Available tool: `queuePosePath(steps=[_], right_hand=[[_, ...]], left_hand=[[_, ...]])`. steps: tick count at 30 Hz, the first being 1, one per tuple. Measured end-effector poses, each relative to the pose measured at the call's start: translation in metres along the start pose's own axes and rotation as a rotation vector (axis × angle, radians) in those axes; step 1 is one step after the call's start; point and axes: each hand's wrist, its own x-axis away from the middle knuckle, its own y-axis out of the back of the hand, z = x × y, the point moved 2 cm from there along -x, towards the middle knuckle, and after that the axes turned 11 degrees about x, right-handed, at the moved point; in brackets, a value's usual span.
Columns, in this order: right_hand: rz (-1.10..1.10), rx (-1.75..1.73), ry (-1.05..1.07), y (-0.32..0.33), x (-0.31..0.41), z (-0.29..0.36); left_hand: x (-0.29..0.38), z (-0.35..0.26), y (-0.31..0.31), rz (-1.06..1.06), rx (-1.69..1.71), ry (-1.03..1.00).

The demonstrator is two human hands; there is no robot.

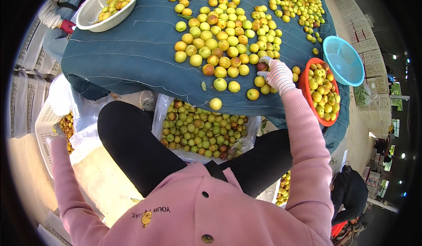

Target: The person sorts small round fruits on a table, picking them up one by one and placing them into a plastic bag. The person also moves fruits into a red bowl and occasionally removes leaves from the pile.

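My right hand [279,76], in a striped knit glove, reaches over the blue cloth-covered table [132,58], with thumb and fingers around a dark reddish fruit [262,66]. More round yellow-green fruits [211,43] lie spread beside it. At the far left, my left hand [54,134] is at a white plastic crate [44,124] of small brownish-red fruits [67,127]; a yellowish fruit seems to be at its fingers, which are blurred. Between my legs stands a plastic-lined container of green fruits [204,130].
A red basin of fruit [323,91] and a light-blue plastic basket [343,61] sit at the table's right edge. A white basket [110,10] holding fruit is at the upper left, near a person's gloved hand [67,26]. Another person [349,190] is at the lower right. Stacked crates [374,71] stand beyond.
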Motion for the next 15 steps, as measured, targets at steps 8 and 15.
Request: queuePosePath(steps=[8, 15], right_hand=[[-0.247, -0.381, 0.014, -0.023, 0.005, -0.019], [-0.341, -0.413, 0.130, -0.016, 0.000, -0.002]], left_hand=[[0.203, 0.208, -0.076, 0.844, -0.670, 0.359], [0.439, 0.444, -0.030, 0.904, -1.066, 0.951]])
